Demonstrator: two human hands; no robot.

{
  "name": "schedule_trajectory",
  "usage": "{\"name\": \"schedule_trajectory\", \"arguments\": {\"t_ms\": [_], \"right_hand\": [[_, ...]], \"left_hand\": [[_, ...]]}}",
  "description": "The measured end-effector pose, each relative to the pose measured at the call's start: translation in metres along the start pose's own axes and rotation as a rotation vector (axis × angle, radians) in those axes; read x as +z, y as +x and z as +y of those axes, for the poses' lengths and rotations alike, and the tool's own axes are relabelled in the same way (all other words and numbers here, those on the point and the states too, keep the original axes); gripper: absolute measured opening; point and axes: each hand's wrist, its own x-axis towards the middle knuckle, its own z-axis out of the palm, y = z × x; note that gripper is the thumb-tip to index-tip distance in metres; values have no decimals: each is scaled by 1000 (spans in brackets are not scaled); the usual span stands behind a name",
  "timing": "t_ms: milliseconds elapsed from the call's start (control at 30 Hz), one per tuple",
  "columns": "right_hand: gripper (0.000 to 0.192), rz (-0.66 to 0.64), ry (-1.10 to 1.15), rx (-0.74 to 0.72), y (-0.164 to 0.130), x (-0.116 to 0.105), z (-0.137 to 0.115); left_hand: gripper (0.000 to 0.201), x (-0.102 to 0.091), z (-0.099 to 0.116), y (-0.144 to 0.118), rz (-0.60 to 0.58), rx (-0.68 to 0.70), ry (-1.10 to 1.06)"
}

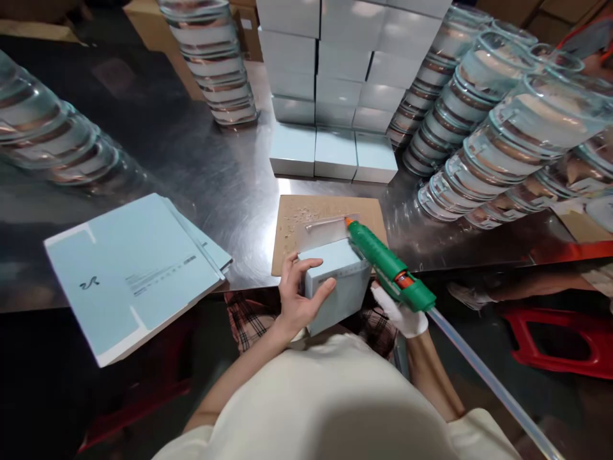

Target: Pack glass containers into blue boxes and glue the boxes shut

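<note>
Nozzle (349,222) and flap are the pairing that matters here: you are holding the green glue gun (390,268) in your right hand (401,314), its long axis running from lower right of centre up toward the middle of the frame, so the orange tip is sitting just at the right end of the open flap (325,231) of the pale blue box (334,284). That box is resting at the near edge of the bench (201,160), partly on a brown cardboard mat (299,220) flecked with dried glue drips, and it is lying directly left of the gun. Your left hand (299,295) is the nearer one to it, its grip half-closed around the box's left side, thumb across the front face and fingers curled over the top edge. Your right hand is wearing a white glove and its grip is wrapped fully around the gun's handle; a translucent glue stick (488,377) is trailing out of the back toward the lower right. The box is matte card with crisp edges, the flap looking glossy. Flat unfolded cartons (129,275) are lying at the left of the frame, finished boxes (335,76) are stacked at top centre, and ribbed clear glass bowls (493,115) are leaning in rows on the right.
</note>
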Motion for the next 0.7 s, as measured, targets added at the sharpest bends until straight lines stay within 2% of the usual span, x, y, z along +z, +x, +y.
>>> {"name": "schedule_trajectory", "arguments": {"t_ms": [67,133,267,333,433,500,567,633,700], "right_hand": [[40,69,19,98,9,-10,1],[45,83,64,182,24,-14,1],[58,-42,260,335,71,-4,4],[59,-57,174,414,95,-1,5],[52,10,-48,490,118,-8,-1],[45,87,-121,431,119,-14,-12],[40,113,-103,283,111,-13,-28],[48,-41,33,125,99,-2,-43],[60,-259,211,60,87,14,-53]], "left_hand": [[33,-5,-2,0,-11,-60,-2],[36,-9,-3,-1,-16,-135,-13],[42,-16,-3,0,-17,-223,-92],[44,-19,-2,2,-9,-219,-130],[45,-23,0,5,19,-219,-170],[47,-25,1,7,19,-234,-184],[48,-25,0,8,-4,-233,-195],[49,-23,-1,8,-22,-207,-209],[49,-19,-2,8,-27,-181,-209]]}}
